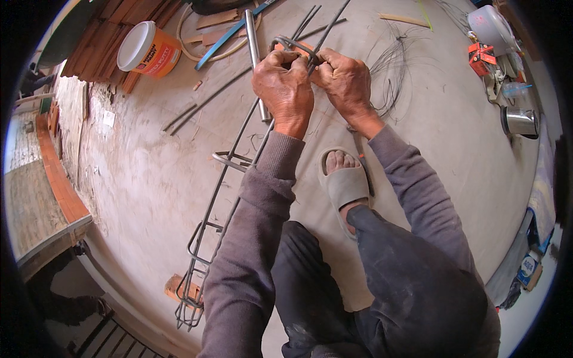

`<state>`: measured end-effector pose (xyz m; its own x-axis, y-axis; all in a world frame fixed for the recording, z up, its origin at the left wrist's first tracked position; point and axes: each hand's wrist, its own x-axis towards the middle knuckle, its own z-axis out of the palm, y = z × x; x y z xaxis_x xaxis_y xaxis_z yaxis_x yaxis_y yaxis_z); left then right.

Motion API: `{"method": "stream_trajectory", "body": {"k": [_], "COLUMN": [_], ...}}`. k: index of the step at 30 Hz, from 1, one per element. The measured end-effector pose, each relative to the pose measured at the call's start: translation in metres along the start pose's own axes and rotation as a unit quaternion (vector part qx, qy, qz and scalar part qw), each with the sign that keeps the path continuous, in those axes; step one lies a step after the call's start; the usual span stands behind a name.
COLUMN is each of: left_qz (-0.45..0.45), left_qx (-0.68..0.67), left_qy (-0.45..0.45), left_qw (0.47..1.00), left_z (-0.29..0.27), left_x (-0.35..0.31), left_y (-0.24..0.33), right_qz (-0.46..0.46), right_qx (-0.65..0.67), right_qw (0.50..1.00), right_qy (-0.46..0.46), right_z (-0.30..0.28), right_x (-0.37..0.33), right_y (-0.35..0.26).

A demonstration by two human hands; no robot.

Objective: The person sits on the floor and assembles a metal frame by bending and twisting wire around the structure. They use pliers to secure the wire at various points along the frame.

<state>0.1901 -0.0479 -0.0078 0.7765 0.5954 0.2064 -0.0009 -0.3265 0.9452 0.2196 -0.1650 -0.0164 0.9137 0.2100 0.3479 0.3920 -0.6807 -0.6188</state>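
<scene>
At the far end of a long metal frame (pixel 229 158), both hands meet over a bent metal loop (pixel 298 43), and the step in hand looks like fastening that loop to the bars. The left hand (pixel 284 89) is curled, its thumb and forefinger pinching at the joint; the right hand (pixel 345 82) closes its fingertips on the frame just beside it. Whether thin wire lies between the fingers cannot be told. The next move likely calls for keeping loop and bar pressed together while tightening. The frame slants back past the left forearm to a wooden block (pixel 173 287). Left of the hands lies a shiny pipe (pixel 250 39); to their right, tangled wire (pixel 391 77); farther left, a bucket (pixel 156 53).
</scene>
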Motion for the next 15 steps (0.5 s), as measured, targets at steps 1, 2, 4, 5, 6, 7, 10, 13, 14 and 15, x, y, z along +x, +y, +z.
{"method": "stream_trajectory", "body": {"k": [1,2,4,5,6,7,10,13,14,15], "left_qz": [0.033,0.066,0.134,0.163,0.192,0.221,0.289,0.318,0.325,0.332], "left_qx": [0.042,0.084,0.150,0.169,0.187,0.206,0.262,0.280,0.265,0.251], "left_qy": [-0.013,-0.025,-0.040,-0.051,-0.063,-0.073,-0.072,-0.061,-0.069,-0.078], "left_qw": [0.998,0.994,0.979,0.971,0.961,0.950,0.918,0.904,0.905,0.906], "left_z": [-0.002,-0.005,-0.006,-0.007,-0.007,-0.008,-0.008,-0.008,-0.007,-0.006], "left_x": [0.001,0.002,0.005,0.006,0.008,0.010,0.016,0.011,0.011,0.012], "left_y": [0.004,0.008,0.010,0.010,0.011,0.013,0.006,0.006,0.007,0.007], "right_qz": [-0.013,-0.027,-0.051,-0.063,-0.084,-0.104,-0.155,-0.170,-0.170,-0.179], "right_qx": [-0.011,-0.022,-0.035,-0.042,-0.040,-0.035,-0.061,-0.103,-0.118,-0.125], "right_qw": [1.000,0.999,0.998,0.997,0.996,0.994,0.986,0.980,0.978,0.976], "right_qy": [0.007,0.015,0.016,0.017,0.020,0.023,0.030,0.025,0.021,0.020], "right_z": [0.001,0.001,0.000,0.000,-0.001,0.000,-0.002,-0.004,-0.006,-0.008], "right_x": [0.001,0.001,0.002,0.002,0.003,0.005,0.008,0.006,0.006,0.006], "right_y": [0.001,0.002,0.005,0.006,0.006,0.006,0.008,0.009,0.010,0.011]}}
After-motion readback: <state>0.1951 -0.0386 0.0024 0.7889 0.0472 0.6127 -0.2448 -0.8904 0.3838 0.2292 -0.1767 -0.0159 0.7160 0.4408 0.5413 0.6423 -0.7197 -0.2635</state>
